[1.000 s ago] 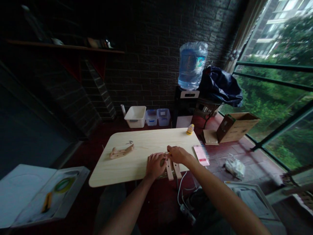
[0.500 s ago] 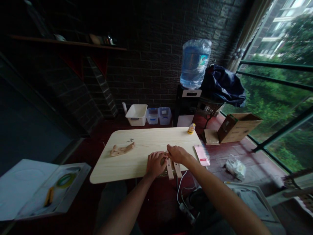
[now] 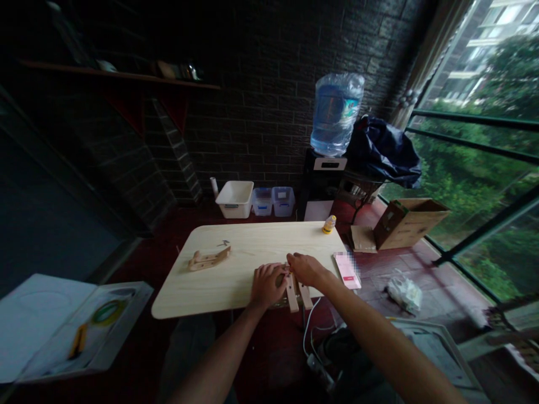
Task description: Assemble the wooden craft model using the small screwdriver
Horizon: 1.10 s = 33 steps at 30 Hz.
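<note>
My left hand [image 3: 268, 285] is closed on the upper end of a wooden piece [image 3: 292, 295] at the table's front edge. From the right, my right hand [image 3: 306, 268] pinches at the same spot, its fingers close to my left fingertips. The piece has two light wooden bars with dark holes, which stick out past the edge toward me. Whatever small part lies between my fingertips is too small to make out. A second wooden assembly [image 3: 209, 258] rests on the left of the pale table [image 3: 248, 241], with small dark bits [image 3: 224, 243] just behind it.
A yellow-based bottle [image 3: 329, 224] stands at the back right corner, and a pink and white box [image 3: 347, 270] lies at the right edge. An open white case [image 3: 122, 314] sits at the lower left. White cables [image 3: 309, 331] hang below the table's front.
The whole view has shifted slightly downward in the frame. Both hands remain at the wooden piece, with little visible movement.
</note>
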Each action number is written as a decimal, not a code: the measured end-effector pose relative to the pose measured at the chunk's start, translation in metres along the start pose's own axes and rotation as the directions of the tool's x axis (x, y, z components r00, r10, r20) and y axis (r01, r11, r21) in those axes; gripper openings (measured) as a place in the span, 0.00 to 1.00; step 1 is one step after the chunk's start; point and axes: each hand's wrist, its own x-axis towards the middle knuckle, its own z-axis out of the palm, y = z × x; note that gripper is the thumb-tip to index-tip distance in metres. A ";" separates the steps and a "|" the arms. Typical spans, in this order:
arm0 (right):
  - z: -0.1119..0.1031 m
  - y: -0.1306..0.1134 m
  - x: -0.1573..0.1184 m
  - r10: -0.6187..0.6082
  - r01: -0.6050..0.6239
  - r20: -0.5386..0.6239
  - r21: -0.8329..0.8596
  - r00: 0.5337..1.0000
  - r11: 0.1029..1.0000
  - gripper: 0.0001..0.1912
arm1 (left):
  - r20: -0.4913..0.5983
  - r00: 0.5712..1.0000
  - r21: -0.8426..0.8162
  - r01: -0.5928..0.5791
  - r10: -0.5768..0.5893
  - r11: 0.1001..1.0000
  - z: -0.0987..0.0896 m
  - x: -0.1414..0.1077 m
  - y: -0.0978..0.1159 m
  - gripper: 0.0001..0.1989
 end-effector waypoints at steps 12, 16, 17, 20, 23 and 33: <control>0.004 0.005 -0.002 0.003 -0.002 -0.016 0.053 1.000 0.999 0.15 | 0.002 1.000 0.004 0.002 -0.002 1.000 0.002 0.000 0.000 0.10; 0.005 0.006 -0.003 -0.007 0.008 -0.018 0.036 1.000 0.999 0.16 | -0.003 1.000 -0.005 0.007 -0.007 1.000 0.002 0.000 0.002 0.12; 0.004 0.006 -0.004 -0.019 0.020 -0.019 0.029 1.000 0.999 0.16 | -0.005 1.000 -0.007 0.004 -0.004 1.000 0.002 0.000 0.002 0.12; 0.000 0.006 -0.005 -0.073 0.073 -0.007 0.001 0.997 0.997 0.14 | -0.012 1.000 -0.009 -0.005 0.005 1.000 0.002 0.000 0.003 0.11; -0.005 0.004 -0.005 -0.090 0.090 -0.010 -0.024 0.996 0.996 0.14 | -0.011 1.000 -0.007 0.002 -0.002 1.000 0.002 0.000 0.003 0.11; -0.006 0.005 -0.003 0.001 0.000 -0.015 0.044 1.000 0.999 0.16 | 0.002 1.000 -0.006 0.003 -0.003 1.000 0.001 -0.001 0.002 0.11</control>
